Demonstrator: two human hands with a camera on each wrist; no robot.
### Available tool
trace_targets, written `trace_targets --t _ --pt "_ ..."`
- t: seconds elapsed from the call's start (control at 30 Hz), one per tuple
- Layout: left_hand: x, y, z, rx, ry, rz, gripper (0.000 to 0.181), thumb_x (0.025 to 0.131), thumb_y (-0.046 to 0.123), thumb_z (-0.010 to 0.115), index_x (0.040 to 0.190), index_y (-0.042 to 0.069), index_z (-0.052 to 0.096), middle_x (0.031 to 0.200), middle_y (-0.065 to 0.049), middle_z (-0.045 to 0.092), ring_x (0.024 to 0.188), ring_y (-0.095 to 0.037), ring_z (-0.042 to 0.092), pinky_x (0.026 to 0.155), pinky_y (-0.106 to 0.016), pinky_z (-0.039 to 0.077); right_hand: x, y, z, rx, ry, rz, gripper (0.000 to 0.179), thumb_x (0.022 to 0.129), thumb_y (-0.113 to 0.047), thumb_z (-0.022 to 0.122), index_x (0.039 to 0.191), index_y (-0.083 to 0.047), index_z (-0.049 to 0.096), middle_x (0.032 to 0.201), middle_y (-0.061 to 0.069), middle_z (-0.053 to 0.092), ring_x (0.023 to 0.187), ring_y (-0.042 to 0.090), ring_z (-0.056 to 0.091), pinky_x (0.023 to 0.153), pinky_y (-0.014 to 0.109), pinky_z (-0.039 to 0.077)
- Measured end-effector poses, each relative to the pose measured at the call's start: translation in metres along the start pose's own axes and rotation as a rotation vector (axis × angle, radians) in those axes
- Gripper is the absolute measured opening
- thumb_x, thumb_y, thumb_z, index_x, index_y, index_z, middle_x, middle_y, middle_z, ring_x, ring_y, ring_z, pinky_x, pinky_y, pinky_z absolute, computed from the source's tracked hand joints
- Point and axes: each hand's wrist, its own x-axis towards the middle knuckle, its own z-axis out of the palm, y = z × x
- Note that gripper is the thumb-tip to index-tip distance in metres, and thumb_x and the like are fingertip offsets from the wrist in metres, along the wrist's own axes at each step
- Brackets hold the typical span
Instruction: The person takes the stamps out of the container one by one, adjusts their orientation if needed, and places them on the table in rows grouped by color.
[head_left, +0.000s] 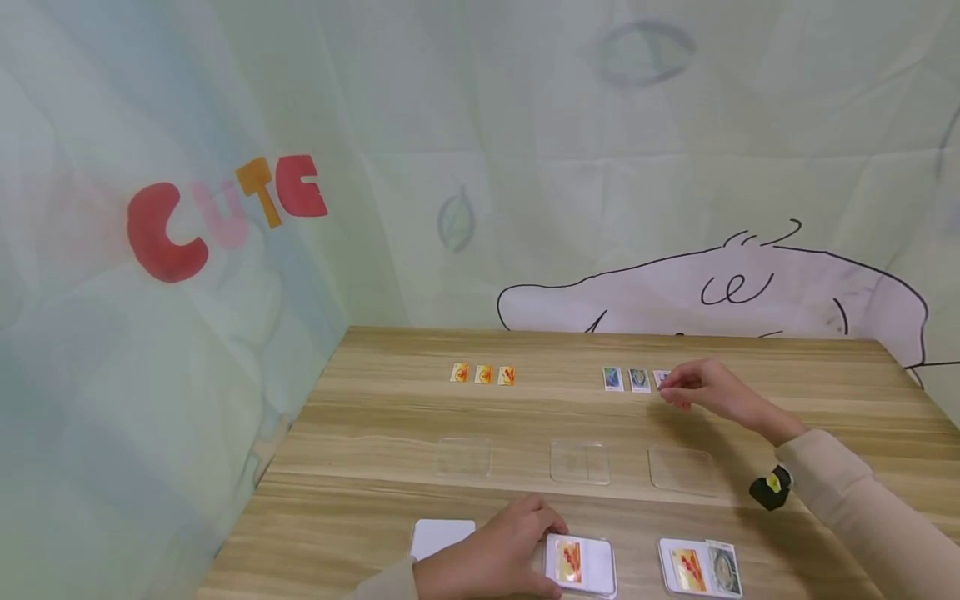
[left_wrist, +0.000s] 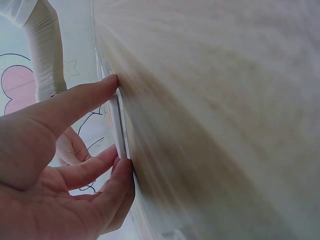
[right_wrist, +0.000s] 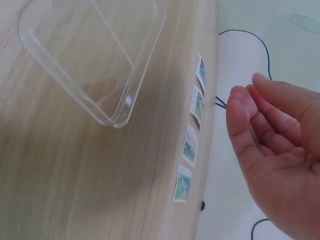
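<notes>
My left hand [head_left: 498,546] grips a flat, clear-edged white case [head_left: 596,567] by its sides, thumb on one edge and fingertips on the opposite one. An orange stamp [head_left: 568,562] lies on the left half of that case. In the left wrist view the case [left_wrist: 119,127] shows edge-on between thumb and fingers. Far back on the right, my right hand [head_left: 712,390] hovers by a small blue-green stamp [head_left: 662,377], partly covering it. In the right wrist view its fingers are loosely curled with nothing visible between them, beside a row of several stamps [right_wrist: 190,145].
Three orange stamps [head_left: 483,374] lie at the back left. Clear lids [head_left: 580,462] form a row across the middle. Another white case [head_left: 444,533] sits left of my left hand; one with two stamps [head_left: 701,568] sits right. A small black object [head_left: 771,488] lies near my right sleeve.
</notes>
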Motion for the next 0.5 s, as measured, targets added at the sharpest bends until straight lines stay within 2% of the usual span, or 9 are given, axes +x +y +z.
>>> trace_targets --t 0.5 --pt "0.001 0.003 0.0 0.032 0.018 -0.002 0.053 0.07 0.034 0.092 0.112 0.013 0.067 0.103 0.011 0.052 0.094 0.002 0.044 0.084 -0.017 0.045 -0.002 -0.013 0.013 0.007 -0.059 -0.039 0.019 0.095 -0.008 0.068 0.104 0.009 0.068 0.082 0.012 0.065 0.07 0.016 0.057 0.063 0.03 0.051"
